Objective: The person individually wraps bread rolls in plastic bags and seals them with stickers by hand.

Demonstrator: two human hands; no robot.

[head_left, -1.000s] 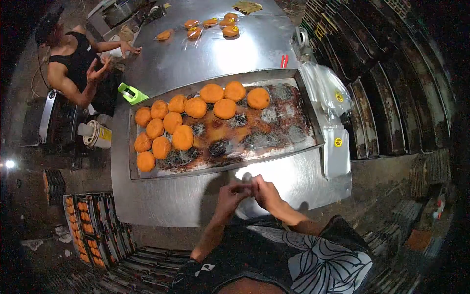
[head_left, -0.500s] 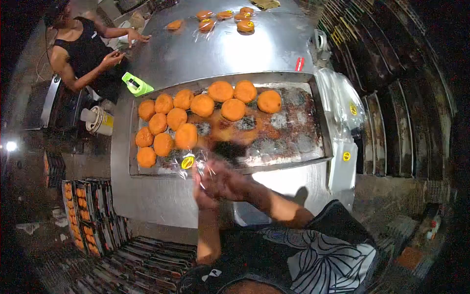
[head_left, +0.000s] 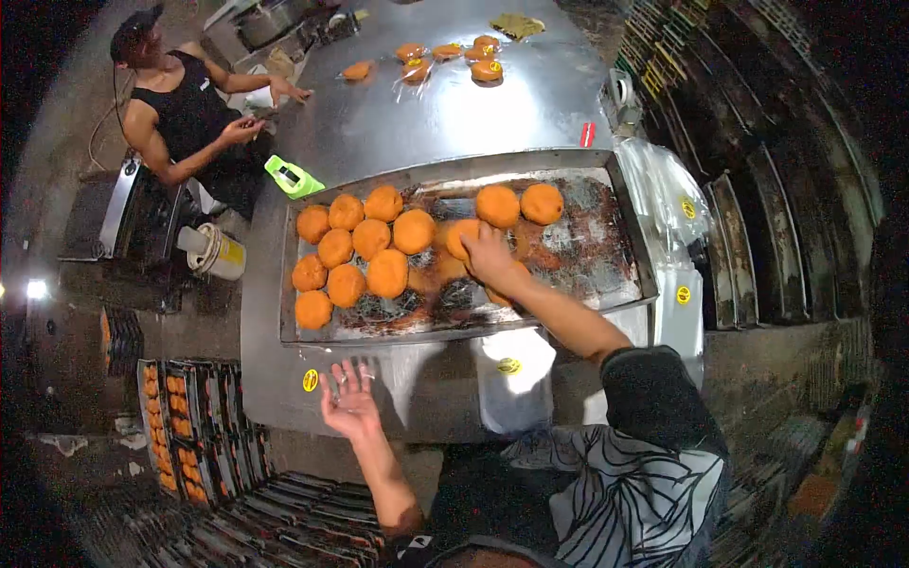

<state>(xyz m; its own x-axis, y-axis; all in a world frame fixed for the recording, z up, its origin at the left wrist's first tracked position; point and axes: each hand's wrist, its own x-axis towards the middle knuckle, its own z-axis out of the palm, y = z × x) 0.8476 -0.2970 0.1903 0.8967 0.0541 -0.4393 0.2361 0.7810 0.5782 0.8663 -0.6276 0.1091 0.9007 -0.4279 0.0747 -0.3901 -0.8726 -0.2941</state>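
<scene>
Inside the shallow metal tray, my right hand (head_left: 489, 256) is closed on a round orange-brown bun (head_left: 461, 237), fingers over its right side. Another bun (head_left: 500, 296) shows partly from under my right forearm. Several more buns (head_left: 371, 239) are grouped in the tray's left half, and two (head_left: 520, 204) sit at its back, right of the middle. My left hand (head_left: 350, 401) is palm up in front of the tray, fingers spread. Beside its fingertips is a yellow round label (head_left: 311, 381), with faint shine of clear plastic around it.
The tray (head_left: 454, 335) rests on a steel table (head_left: 398, 133). Labelled clear bags (head_left: 516, 393) lie at the front edge, more plastic (head_left: 674, 293) to the right. Wrapped buns (head_left: 487, 71), a green tool (head_left: 294, 178) and a red item (head_left: 587, 134) lie beyond. A person (head_left: 180, 104) stands back left.
My hands have separated: the right has moved into the tray onto a bun, the left has opened and come down leftward. The yellow label beside it has shifted down-left. The view has shifted slightly.
</scene>
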